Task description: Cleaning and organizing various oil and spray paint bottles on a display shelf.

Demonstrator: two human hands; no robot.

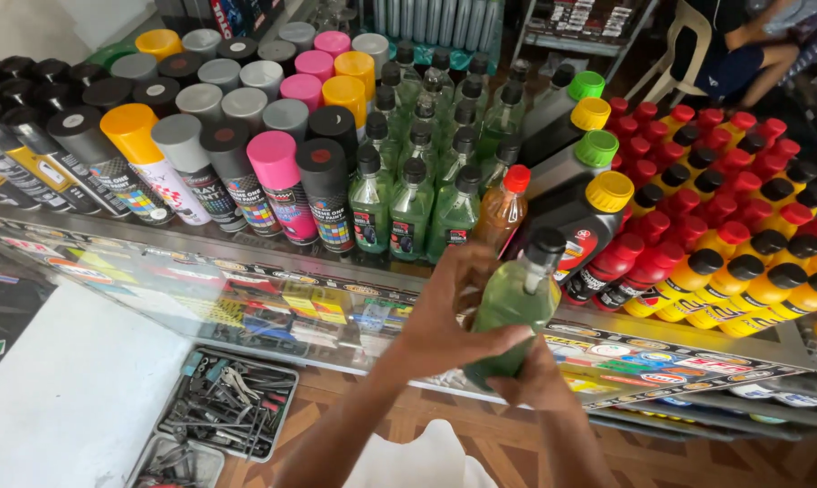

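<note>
A green bottle (517, 312) with a black cap is held in both hands above the front edge of the glass counter (273, 289). The left hand (449, 316) is wrapped around the bottle's body from the side; the right hand (539, 380) is closed around its base from below. The bottle is tilted, cap pointing away from the person, and is clear of the counter.

On the counter, a block of like green bottles (413, 181) is already stood in rows, between spray cans (201, 136) to the left and dark bottles (580, 172) with green and yellow caps to the right. An amber bottle (503, 208) stands at the front right corner of the green block, just beyond the held bottle.

Judged from this layout, the stock is largely set out, and the held bottle is not yet placed. A tray (223, 411) of tools lies on the floor below.
</note>
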